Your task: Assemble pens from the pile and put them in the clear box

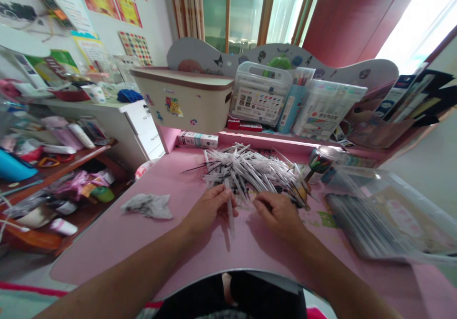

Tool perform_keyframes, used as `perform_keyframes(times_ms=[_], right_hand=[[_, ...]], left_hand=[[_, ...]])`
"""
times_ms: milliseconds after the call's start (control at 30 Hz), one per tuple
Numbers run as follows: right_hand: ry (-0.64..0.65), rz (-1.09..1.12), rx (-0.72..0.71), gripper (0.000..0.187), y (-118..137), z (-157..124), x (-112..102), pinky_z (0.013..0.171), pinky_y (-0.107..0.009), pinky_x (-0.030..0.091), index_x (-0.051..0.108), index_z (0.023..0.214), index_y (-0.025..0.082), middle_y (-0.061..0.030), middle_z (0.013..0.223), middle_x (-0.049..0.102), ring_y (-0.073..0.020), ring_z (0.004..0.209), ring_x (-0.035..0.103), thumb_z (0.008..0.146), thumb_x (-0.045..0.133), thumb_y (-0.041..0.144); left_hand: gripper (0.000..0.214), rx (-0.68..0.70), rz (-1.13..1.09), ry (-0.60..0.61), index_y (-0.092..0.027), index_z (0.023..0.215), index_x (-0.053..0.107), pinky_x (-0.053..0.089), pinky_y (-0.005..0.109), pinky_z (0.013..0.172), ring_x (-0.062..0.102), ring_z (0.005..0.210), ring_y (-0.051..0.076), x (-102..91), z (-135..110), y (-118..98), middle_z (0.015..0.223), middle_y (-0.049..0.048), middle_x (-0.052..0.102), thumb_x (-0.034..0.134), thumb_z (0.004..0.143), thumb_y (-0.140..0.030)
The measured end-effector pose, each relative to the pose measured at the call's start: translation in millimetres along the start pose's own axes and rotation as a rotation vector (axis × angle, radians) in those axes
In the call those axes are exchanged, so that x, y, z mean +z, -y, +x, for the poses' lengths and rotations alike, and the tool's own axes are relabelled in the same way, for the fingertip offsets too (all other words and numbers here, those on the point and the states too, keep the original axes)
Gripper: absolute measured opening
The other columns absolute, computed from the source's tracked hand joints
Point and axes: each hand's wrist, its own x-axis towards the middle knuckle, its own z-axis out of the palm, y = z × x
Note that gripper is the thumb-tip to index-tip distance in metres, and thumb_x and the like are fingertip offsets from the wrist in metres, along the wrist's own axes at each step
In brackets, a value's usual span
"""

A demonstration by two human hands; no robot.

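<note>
The left hand (214,202) pinches a slim, whitish tube (231,216) between thumb and fingers, its lower end pointing back toward the person, just above the pink bench (117,252). Just to its right, the right hand (280,214) is curled with the thumb near the bent forefinger; whether anything sits between them cannot be told. Directly beyond both hands lies a loose heap of white and dark pen-like sticks (250,166), pointing every way. To the left of the left hand, a crumpled grey-white tissue (147,205) rests on the bench. Beyond the right hand and a little to its right stands a metal-topped container (323,157); farther right of that hand, a clear plastic case (383,178) holds a row of greyish sticks (367,226) lying side by side.
</note>
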Motion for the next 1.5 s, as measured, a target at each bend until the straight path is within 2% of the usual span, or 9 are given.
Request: perform_keyframes(times_ms=[133,333,600,833,967,1067,1133,1200,1500], right_hand=[[-0.199,-0.355,0.262,0.018,-42,8,-31,0.076,-0.030,0.040,0.068,0.086,0.015,-0.0091,0.088,0.070,-0.0206,0.082,0.062,0.088,0.050,0.018],[-0.082,-0.620,0.477,0.018,-77,8,-45,0.072,-0.029,0.038,0.069,0.082,0.016,-0.0106,0.092,0.070,-0.0217,0.088,0.063,0.090,0.054,0.021],[0.003,-0.663,0.532,0.016,-74,11,-34,0.067,-0.030,0.036,0.068,0.088,0.016,-0.0111,0.095,0.071,-0.0236,0.088,0.066,0.089,0.055,0.026],[-0.041,-0.653,0.465,0.016,-68,11,-36,0.066,-0.030,0.036,0.067,0.081,0.015,-0.0129,0.091,0.070,-0.0234,0.084,0.065,0.084,0.051,0.017],[-0.210,-0.258,0.437,0.007,-59,11,-40,0.061,-0.028,0.037,0.061,0.072,0.017,-0.0057,0.073,0.065,-0.0178,0.067,0.059,0.077,0.056,0.018],[-0.237,0.434,0.435,0.011,-41,10,-34,0.050,-0.024,0.036,0.057,0.075,0.019,0.0024,0.060,0.056,-0.0122,0.050,0.049,0.074,0.063,0.028],[-0.191,0.871,0.407,0.022,-27,9,-26,0.045,-0.022,0.036,0.055,0.078,0.020,0.0035,0.063,0.058,-0.0105,0.047,0.049,0.070,0.070,0.034],[-0.156,1.136,0.366,0.030,-16,7,-17,0.045,-0.021,0.039,0.054,0.080,0.021,0.0021,0.072,0.063,-0.0104,0.052,0.054,0.067,0.077,0.034],[-0.102,1.208,0.258,0.027,-15,4,3,0.051,-0.022,0.045,0.059,0.086,0.020,-0.0002,0.079,0.067,-0.0105,0.058,0.055,0.074,0.079,0.032]], left_hand=[[0.022,-0.023,-0.004,0.001,-0.016,0.078,0.056,0.042,0.019,0.045,0.057,0.048,0.010,0.2,0,-2,0.063,-0.0013,0.059,0.062,0.085,-0.036],[0.021,-0.038,-0.037,0.044,-0.018,0.085,0.059,0.038,0.020,0.034,0.044,0.041,0.010,3.4,-2,2,0.058,-0.0041,0.053,0.062,0.084,-0.038],[0.022,-0.021,-0.013,0.072,-0.018,0.085,0.059,0.037,0.019,0.032,0.043,0.039,0.009,1.3,-2,6,0.056,-0.0052,0.052,0.064,0.084,-0.039],[0.024,-0.038,0.017,0.060,-0.016,0.081,0.062,0.035,0.016,0.036,0.045,0.042,0.007,4.6,-4,4,0.056,-0.0050,0.052,0.067,0.082,-0.039],[0.023,-0.078,-0.003,0.072,-0.015,0.083,0.066,0.037,0.015,0.045,0.049,0.049,0.005,6.0,-8,5,0.062,-0.0038,0.054,0.073,0.078,-0.036],[0.025,-0.138,0.017,0.143,-0.015,0.089,0.068,0.036,0.016,0.046,0.050,0.048,0.006,7.8,-12,7,0.061,-0.0030,0.057,0.075,0.075,-0.035],[0.030,-0.183,0.037,0.189,-0.016,0.096,0.069,0.037,0.018,0.047,0.051,0.048,0.007,8.8,-14,7,0.062,-0.0022,0.060,0.076,0.074,-0.036],[0.035,-0.209,0.065,0.222,-0.017,0.100,0.069,0.037,0.019,0.047,0.051,0.047,0.008,9.3,-16,6,0.062,-0.0020,0.061,0.078,0.073,-0.037],[0.040,-0.196,0.122,0.284,-0.014,0.098,0.072,0.034,0.018,0.048,0.049,0.050,0.006,9.2,-16,2,0.063,-0.0015,0.059,0.082,0.069,-0.040]])
